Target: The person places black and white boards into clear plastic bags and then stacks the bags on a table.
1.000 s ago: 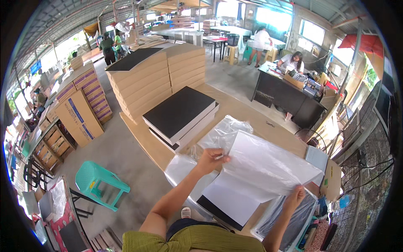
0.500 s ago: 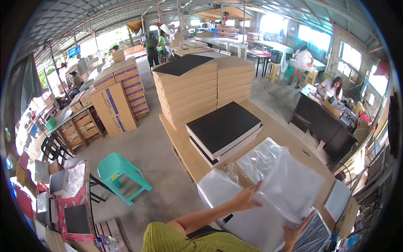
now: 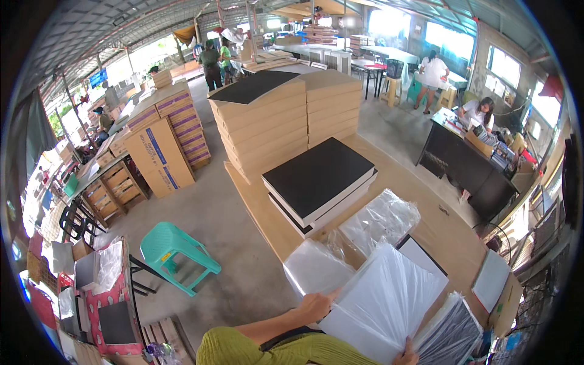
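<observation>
A clear plastic bag (image 3: 380,298) lies stretched over a stack of white boards right in front of me. Beyond the bag's far right side, a dark-edged white board (image 3: 420,254) sticks out. My left hand (image 3: 315,307) is closed at the bag's left edge, its fingers pinching the plastic. At the near right corner, my right hand (image 3: 406,354) grips the bag, and the plastic creases toward it; part of that hand is cut off by the lower edge. Just beyond lie more clear plastic bags (image 3: 380,222) and a stack of black-topped boards (image 3: 321,177).
Tall brown-wrapped stacks (image 3: 261,121) stand at the table's far end. Dark boards under plastic (image 3: 444,331) lie to my right. A green stool (image 3: 176,252) stands on the floor to the left. Other people work farther back, one at a dark desk (image 3: 459,164).
The plastic, bunched up between my hands before, now lies spread over the white boards. My left hand has moved left and nearer; my right hand has come down toward me.
</observation>
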{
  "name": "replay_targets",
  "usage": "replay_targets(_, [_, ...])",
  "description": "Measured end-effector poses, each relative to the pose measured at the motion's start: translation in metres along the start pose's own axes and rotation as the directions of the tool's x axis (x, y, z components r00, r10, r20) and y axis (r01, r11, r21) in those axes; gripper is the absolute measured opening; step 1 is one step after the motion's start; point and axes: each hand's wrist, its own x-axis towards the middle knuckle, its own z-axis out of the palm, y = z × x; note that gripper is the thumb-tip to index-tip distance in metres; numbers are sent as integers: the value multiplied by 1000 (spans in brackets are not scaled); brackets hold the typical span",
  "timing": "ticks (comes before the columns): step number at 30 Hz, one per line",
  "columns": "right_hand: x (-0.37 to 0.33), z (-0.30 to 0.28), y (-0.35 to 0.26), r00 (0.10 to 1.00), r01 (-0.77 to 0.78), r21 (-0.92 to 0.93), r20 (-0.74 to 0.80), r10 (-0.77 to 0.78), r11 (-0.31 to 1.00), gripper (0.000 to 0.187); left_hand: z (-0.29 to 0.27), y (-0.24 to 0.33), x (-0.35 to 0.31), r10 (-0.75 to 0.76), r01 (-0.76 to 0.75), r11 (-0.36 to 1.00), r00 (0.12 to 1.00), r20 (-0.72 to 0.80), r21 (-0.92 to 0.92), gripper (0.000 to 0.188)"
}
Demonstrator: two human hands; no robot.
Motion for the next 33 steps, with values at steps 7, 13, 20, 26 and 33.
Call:
replay_targets(7, [-30, 25, 17, 996, 42, 221, -84, -24, 974, 42, -36, 17, -39, 6, -12, 998, 993, 119, 54, 69])
replay_targets(13, [-49, 42, 32, 908, 365, 501, -378, -181, 785, 31, -16, -11, -58, 281, -264, 958, 943, 180, -108, 65])
replay_targets(20, [-56, 48, 50, 944, 273, 871, -324, 59, 408, 29, 2, 4, -65, 331, -288, 891, 941, 67, -352, 37])
replay_targets(26, [-58, 31, 80, 833, 409, 825, -512, 209, 390, 28, 42, 41, -17, 563, -569, 808, 822, -86, -154, 31])
replay_targets(33, [-52, 27, 229, 568, 356, 691, -695, 441, 630, 31, 154, 164, 21, 885, -864, 462, 463, 41, -199, 29])
